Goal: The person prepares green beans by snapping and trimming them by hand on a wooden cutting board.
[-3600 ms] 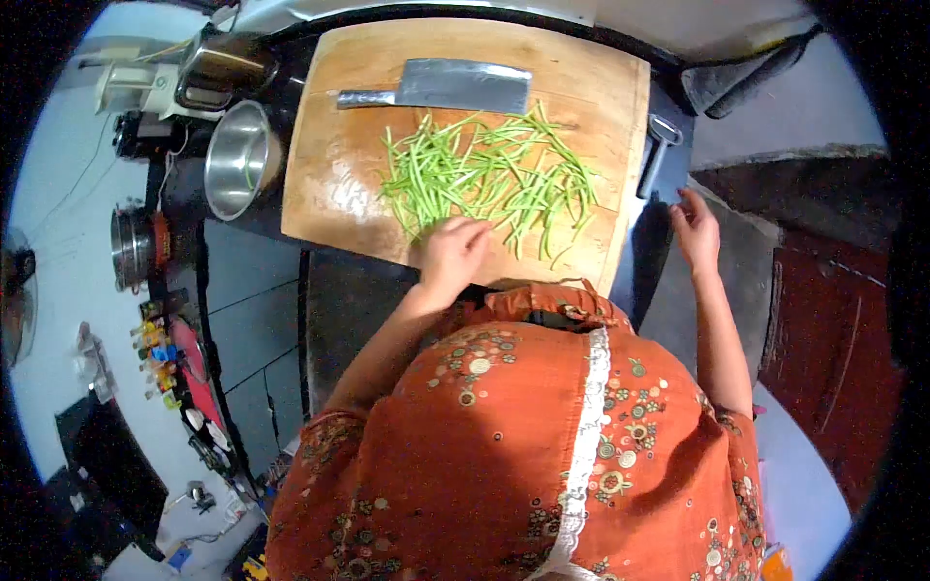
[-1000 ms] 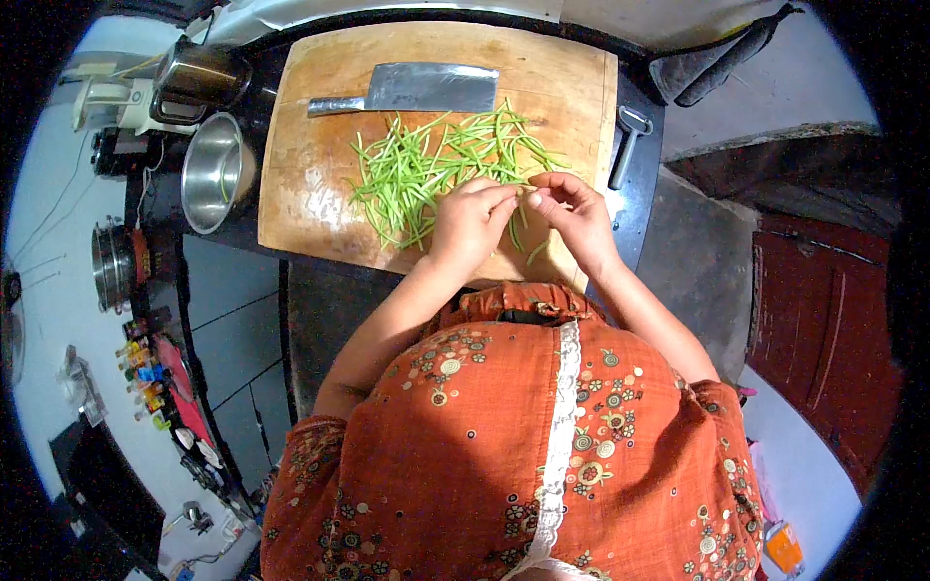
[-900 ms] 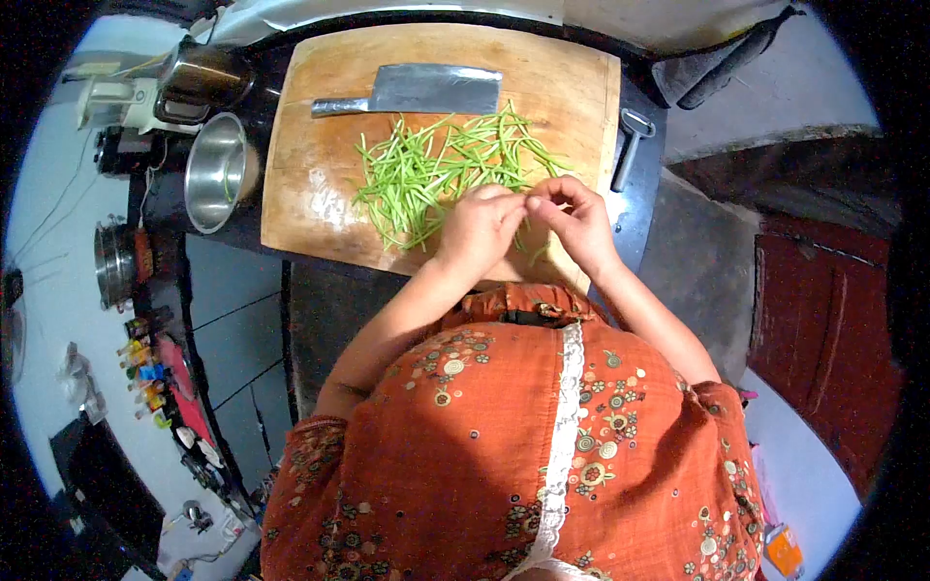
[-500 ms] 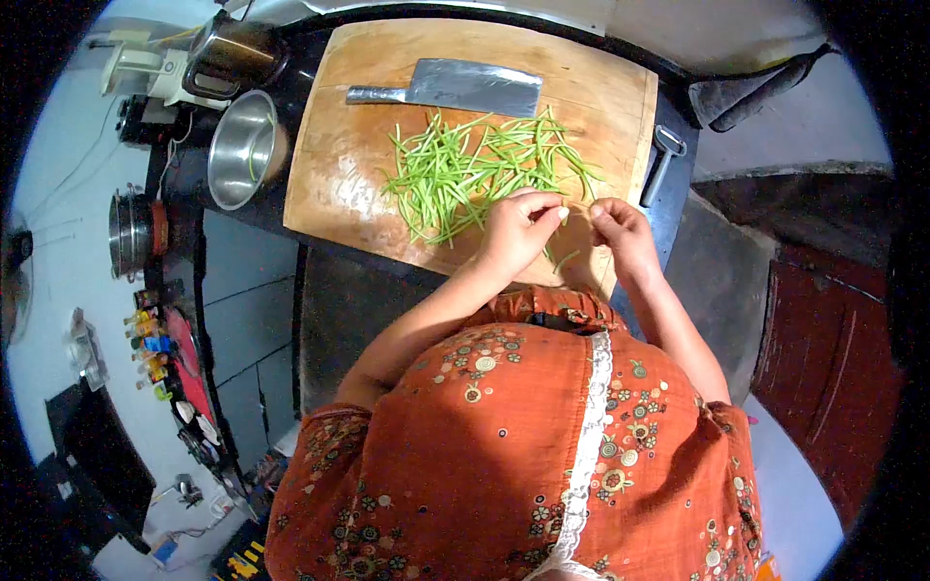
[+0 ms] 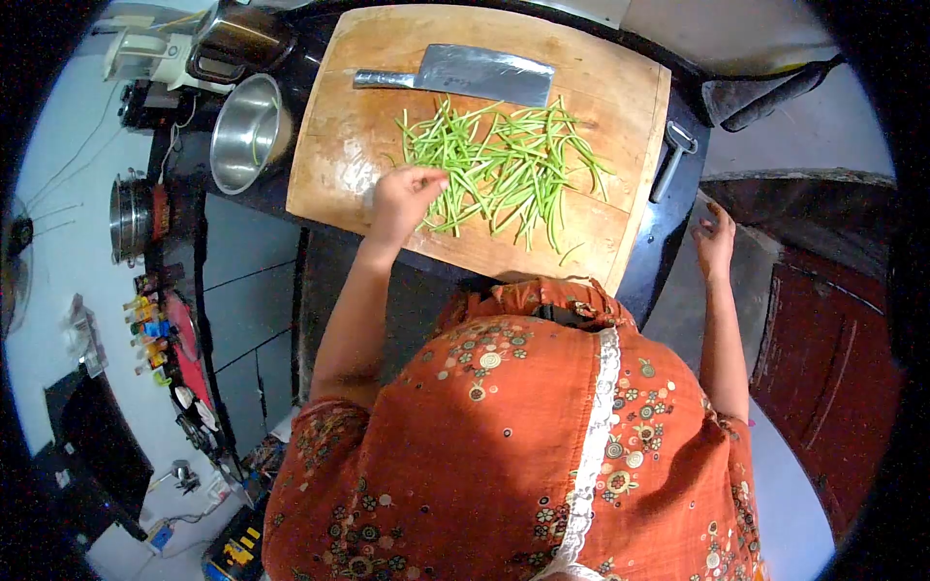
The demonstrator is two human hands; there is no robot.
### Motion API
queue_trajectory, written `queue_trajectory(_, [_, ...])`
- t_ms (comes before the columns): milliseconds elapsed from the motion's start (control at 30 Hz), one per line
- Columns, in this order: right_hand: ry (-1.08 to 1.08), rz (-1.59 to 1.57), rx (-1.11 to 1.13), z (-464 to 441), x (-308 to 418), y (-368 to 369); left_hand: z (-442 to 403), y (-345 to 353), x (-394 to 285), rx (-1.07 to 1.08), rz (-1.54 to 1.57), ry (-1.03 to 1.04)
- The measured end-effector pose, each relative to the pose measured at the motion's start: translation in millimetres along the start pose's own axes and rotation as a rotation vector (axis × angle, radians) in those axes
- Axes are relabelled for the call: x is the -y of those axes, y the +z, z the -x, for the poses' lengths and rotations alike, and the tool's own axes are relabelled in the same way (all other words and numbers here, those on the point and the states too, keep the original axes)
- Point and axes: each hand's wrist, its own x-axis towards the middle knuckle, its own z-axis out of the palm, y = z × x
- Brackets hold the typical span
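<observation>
Thin green vegetable stems (image 5: 523,160) lie in a loose, tangled heap on the wooden cutting board (image 5: 334,145). At the heap's left edge is my left hand (image 5: 399,200), its thumb and fingers pinched together; whatever sits between the fingertips is too small to make out. My right hand (image 5: 715,240) hangs past the board's right side, above the floor, with fingers loosely bent and apart and nothing visible in them. A cleaver (image 5: 484,75) rests flat on the far part of the board, handle pointing left.
A steel bowl (image 5: 221,145) with a green piece inside stands left of the board. On the dark counter to the right lies a peeler (image 5: 670,160). A dark cloth (image 5: 765,97) is at the far right, and a brown pot (image 5: 242,44) at the back left.
My hands, close together over the board's near right part before, have separated. The left moved left to the heap's edge; the right moved right, off the board. The view shifted slightly.
</observation>
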Motion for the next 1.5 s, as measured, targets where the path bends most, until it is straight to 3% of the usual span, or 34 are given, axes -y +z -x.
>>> queue_trajectory(33, [0.007,0.042,-0.001,-0.7,-4.3,0.8,4.4,0.2,3.3,0.056,-0.049,0.01])
queue_trajectory(133, [0.32,0.024,0.264,-3.6,-2.7,-8.6,21.1,15.2,2.8,0.195,-0.216,0.036])
queue_trajectory(267, [0.145,0.03,0.248,-0.3,-5.8,-7.2,27.4,35.1,17.5,0.14,-0.461,0.201])
queue_trajectory(533, [0.141,-0.262,0.248,1.8,60.5,-6.4,17.0,26.2,9.8,0.19,-0.176,-0.029])
queue_trajectory(633, [0.111,-0.291,0.265,2.7,68.1,-0.2,14.4,21.6,7.5,0.074,-0.135,0.013])
queue_trajectory(733, [0.166,-0.276,0.274,7.5,84.7,-6.9,16.3,19.2,23.9,-0.013,-0.206,0.078])
queue_trajectory(967, [0.19,-0.251,0.282,15.5,58.8,-9.4,41.9,32.3,43.5,-0.023,-0.348,-0.006])
queue_trajectory(1033, [0.211,-0.282,0.303,17.0,52.2,-8.1,47.1,37.1,16.3,-0.011,-0.531,0.009])
queue_trajectory(1133, [0.205,-0.246,0.323,18.5,54.0,-8.0,44.9,47.9,17.4,-0.041,-0.521,0.02])
queue_trajectory(1167, [0.191,-0.266,0.317,18.6,52.8,-6.0,44.1,51.2,14.8,-0.006,-0.522,-0.082])
queue_trajectory(1367, [0.142,-0.299,0.302,23.6,57.4,0.3,33.7,77.9,41.3,-0.123,0.126,-0.213])
queue_trajectory(1500, [0.159,-0.268,0.334,26.9,66.8,-1.8,32.2,69.7,-1.8,-0.009,0.405,-0.313])
